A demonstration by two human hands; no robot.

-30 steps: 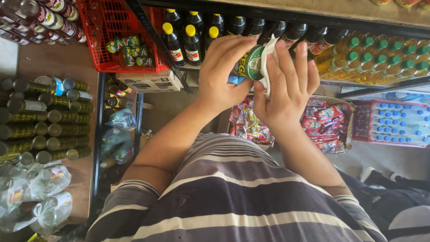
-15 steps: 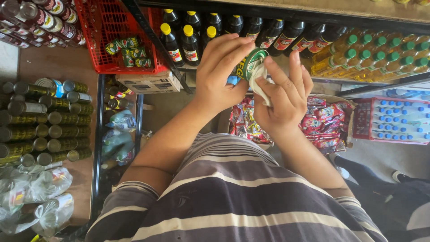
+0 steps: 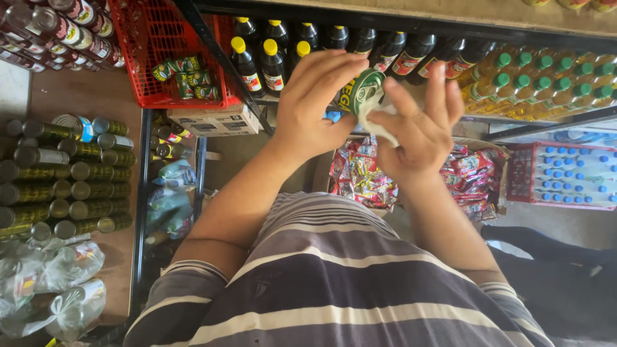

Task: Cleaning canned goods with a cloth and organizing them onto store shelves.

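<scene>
Left hand (image 3: 315,109) is gripping the green can (image 3: 361,91) at chest height before the shelf of dark bottles (image 3: 270,58), while right hand (image 3: 418,132), fingers now pinching the white cloth (image 3: 376,125), is wiping lower across the can's lid than a second ago.

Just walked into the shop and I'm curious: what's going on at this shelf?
A person in a striped shirt holds a green can in the left hand and presses a white cloth against it with the right hand, apparently wiping it. Behind the hands stands a shelf of dark bottles; rows of cans sit on a shelf to the left.
</scene>
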